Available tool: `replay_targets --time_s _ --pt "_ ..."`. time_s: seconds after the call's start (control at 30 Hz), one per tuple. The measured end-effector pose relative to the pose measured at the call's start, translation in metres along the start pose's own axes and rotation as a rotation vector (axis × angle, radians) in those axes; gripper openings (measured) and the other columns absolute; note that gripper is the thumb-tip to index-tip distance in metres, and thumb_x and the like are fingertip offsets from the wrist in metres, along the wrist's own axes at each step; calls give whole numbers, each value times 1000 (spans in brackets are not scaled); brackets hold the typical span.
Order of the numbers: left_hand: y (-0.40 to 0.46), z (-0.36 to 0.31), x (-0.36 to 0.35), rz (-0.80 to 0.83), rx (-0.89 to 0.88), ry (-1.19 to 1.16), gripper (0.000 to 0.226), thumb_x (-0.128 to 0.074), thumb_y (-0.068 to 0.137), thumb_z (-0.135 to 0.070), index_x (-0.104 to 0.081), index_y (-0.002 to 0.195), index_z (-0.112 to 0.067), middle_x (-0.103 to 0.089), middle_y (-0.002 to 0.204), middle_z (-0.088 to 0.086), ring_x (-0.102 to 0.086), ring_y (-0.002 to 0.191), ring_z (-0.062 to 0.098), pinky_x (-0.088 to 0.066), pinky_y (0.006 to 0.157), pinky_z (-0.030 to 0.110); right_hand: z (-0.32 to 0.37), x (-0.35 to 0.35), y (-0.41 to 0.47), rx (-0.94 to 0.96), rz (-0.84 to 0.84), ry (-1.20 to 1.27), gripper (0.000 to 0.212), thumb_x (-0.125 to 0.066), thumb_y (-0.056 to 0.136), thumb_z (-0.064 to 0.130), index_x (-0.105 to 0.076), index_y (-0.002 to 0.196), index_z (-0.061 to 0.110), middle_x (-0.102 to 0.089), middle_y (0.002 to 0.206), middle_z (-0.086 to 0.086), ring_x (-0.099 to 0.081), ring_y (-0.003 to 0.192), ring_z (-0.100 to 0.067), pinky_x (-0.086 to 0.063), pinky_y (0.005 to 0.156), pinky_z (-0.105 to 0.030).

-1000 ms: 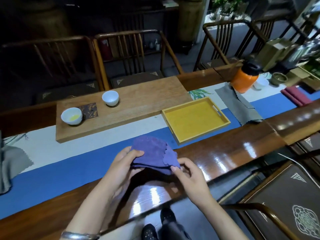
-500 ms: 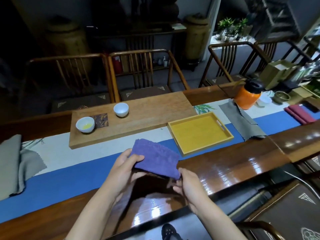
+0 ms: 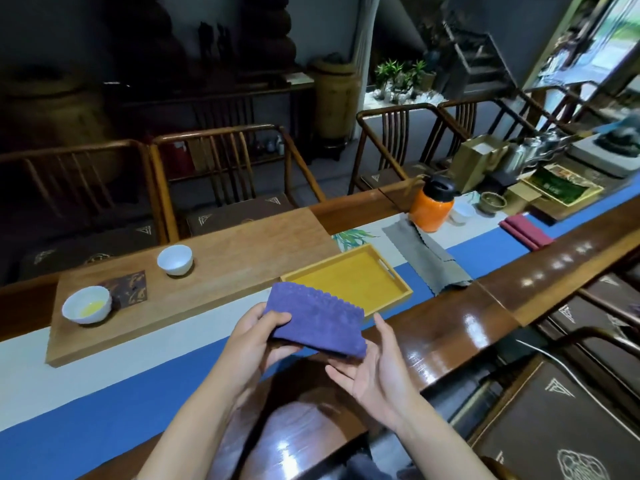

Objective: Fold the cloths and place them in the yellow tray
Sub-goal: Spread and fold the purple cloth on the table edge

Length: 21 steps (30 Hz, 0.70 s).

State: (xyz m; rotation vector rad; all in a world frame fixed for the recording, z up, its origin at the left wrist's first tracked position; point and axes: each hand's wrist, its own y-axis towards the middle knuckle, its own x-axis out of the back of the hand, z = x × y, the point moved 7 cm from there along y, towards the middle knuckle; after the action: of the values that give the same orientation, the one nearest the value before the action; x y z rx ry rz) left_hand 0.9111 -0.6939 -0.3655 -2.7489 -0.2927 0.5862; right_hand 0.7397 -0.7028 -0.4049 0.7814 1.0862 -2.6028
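A folded purple cloth (image 3: 317, 318) with a scalloped edge is held flat above the table, just in front of the yellow tray (image 3: 349, 277). My left hand (image 3: 258, 342) grips its left end, thumb on top and fingers underneath. My right hand (image 3: 372, 370) supports its right end from below with the fingers spread and nearly straight. The tray has nothing in it. A grey cloth (image 3: 427, 259) lies unfolded right of the tray, and a folded maroon cloth (image 3: 526, 230) lies further right.
A wooden board (image 3: 214, 268) holds two white cups (image 3: 175, 259) and a dark coaster (image 3: 126, 289). An orange jar (image 3: 433, 206), small bowls and boxes stand at the right. Wooden chairs line the far side. A blue and white runner (image 3: 104, 393) covers the table.
The purple cloth has been lifted and flattened into a neat fold, carried a little toward the tray. My right hand went from pinching its corner to supporting it from below. The camera tilted up.
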Motion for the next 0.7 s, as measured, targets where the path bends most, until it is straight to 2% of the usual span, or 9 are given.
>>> replay_targets --time_s 0.13,0.23,0.3,0.4,0.47,0.5,0.6,0.67,0.7 --pt "41 11 -27 -51 32 -7 19 -50 94 -8 -64 106 -7 -74 98 7 -71 87 14 -59 67 26 47 24 25 40 20 -25 51 -53 85 54 -55 129 28 -68 121 2 -68 104 -18 -49 86 -35" --pt "76 20 -43 -99 57 39 16 -52 94 -9 -64 104 -8 -75 100 6 -70 92 13 -58 70 25 84 44 51 69 -12 -159 55 -70 69 42 -60 118 18 -71 114 0 -70 96 -16 -53 76 -27" --pt "100 27 -50 -131 84 88 13 -54 93 -10 -65 100 -8 -76 96 4 -71 87 10 -57 67 22 106 62 73 77 -48 -236 50 -74 72 32 -57 116 14 -67 119 -3 -68 100 -18 -54 74 -25" --pt "136 43 -60 -169 131 133 10 -57 93 -7 -61 83 -8 -73 70 -5 -69 65 4 -58 62 21 136 84 111 68 -77 -309 24 -66 87 20 -57 107 11 -64 117 -10 -63 106 -23 -54 77 -24" --pt "158 58 -61 -219 171 145 22 -59 92 -5 -53 72 -12 -62 51 -11 -63 52 1 -60 66 22 155 93 137 59 -90 -413 11 -65 88 16 -56 94 13 -64 106 -8 -63 96 -18 -53 71 -21" --pt "168 66 -61 -243 189 149 25 -60 92 -5 -51 70 -13 -60 48 -11 -62 50 1 -59 67 21 163 97 150 49 -107 -475 11 -65 88 15 -56 92 13 -64 101 -8 -64 90 -15 -52 69 -21" --pt "188 90 -55 -335 251 153 19 -65 89 -9 -57 72 -11 -66 62 -6 -66 61 4 -59 64 18 174 106 191 21 -120 -631 10 -65 88 12 -56 91 12 -64 89 -7 -63 79 -15 -51 67 -24" --pt "198 103 -43 -434 284 186 17 -68 87 -11 -59 73 -9 -63 67 0 -64 61 7 -57 61 17 172 107 216 -2 -86 -717 11 -64 88 10 -57 80 14 -62 83 -7 -61 79 -20 -50 67 -29" --pt "203 107 -35 -484 291 216 17 -69 87 -12 -60 74 -6 -62 68 3 -63 61 9 -58 65 21 169 105 228 -17 -63 -743 17 -63 88 8 -56 75 15 -60 80 -6 -60 78 -20 -49 66 -30"
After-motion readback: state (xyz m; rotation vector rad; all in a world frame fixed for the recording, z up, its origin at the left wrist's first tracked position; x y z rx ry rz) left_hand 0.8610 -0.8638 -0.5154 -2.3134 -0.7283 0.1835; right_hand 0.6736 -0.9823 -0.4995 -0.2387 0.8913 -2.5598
